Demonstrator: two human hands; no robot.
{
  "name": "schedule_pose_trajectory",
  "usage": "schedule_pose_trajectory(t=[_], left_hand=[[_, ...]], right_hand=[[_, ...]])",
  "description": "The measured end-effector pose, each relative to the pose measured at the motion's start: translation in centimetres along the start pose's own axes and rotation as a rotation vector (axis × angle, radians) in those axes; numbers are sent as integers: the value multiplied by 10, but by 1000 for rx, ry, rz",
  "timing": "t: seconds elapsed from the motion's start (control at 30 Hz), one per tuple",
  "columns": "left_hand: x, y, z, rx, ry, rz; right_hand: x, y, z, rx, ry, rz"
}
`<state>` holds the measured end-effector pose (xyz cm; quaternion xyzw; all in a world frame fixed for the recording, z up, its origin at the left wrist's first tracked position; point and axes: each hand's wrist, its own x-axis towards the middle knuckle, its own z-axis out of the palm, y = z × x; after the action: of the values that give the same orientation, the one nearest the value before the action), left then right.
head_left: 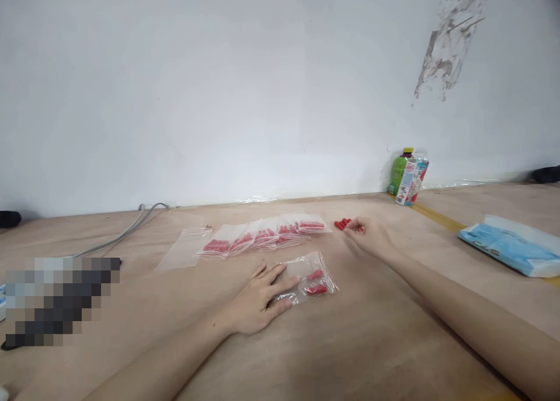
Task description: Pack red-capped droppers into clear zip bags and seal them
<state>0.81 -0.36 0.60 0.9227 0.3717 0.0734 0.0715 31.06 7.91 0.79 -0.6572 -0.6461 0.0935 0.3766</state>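
Head camera view: the left hand (258,296) lies with its fingers spread over the left part of a transparent bag (301,267), grip wide and flat, pressing rather than pinching. That bag sits mid-bench (332,354), with red pieces (317,289) showing toward its right end. Farther right, the right hand (370,235) has its fingers drawn nearly together at a small cluster of loose red pieces (339,225); whether the grip has hold of one, I cannot tell.

The bag looks light, limp and slick, likely to slide unless held down, and best taken by its right end, where a reddish line (perhaps the closure) runs along the edge. The loose pieces seem small, light and smooth, so a fingertip pinch about the middle should suit them; how hard they are is not visible.

Just beyond the bag, overlapping bags (265,238) with red contents form a row, a flat pale bag (181,252) at its left end, so room for moving on the far side is tight. The wall (219,98) bounds the bench beyond. More room lies on the near side, and rightward as far as a blue packet (507,246).
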Motion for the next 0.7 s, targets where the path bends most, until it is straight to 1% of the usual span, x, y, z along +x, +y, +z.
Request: schedule_pose_trajectory(t=[0.03,0.07,0.13,0.2,0.27,0.33,0.53,0.6,0.7], left_hand=[[0,0,-1,-3,-2,1],[0,1,-1,-7,0,0],[-1,1,-1,-12,5,-4],[-1,1,0,-14,9,-6],[-2,1,0,-17,6,-4],[-2,0,1,-23,6,-2],[-1,-1,2,-35,23,-6],[-1,-1,2,-38,24,-6],[-1,0,2,-34,18,-6]], right_hand=[[10,8,-2,-123,61,37],[19,16,-3,-211,88,68],[35,29,-3,-252,94,188],[45,37,0,-157,0,328],[51,39,4,-35,-112,414],[52,37,9,55,-179,424],[43,27,19,258,-301,374],[41,27,20,292,-289,364],[39,30,18,328,-193,363]])
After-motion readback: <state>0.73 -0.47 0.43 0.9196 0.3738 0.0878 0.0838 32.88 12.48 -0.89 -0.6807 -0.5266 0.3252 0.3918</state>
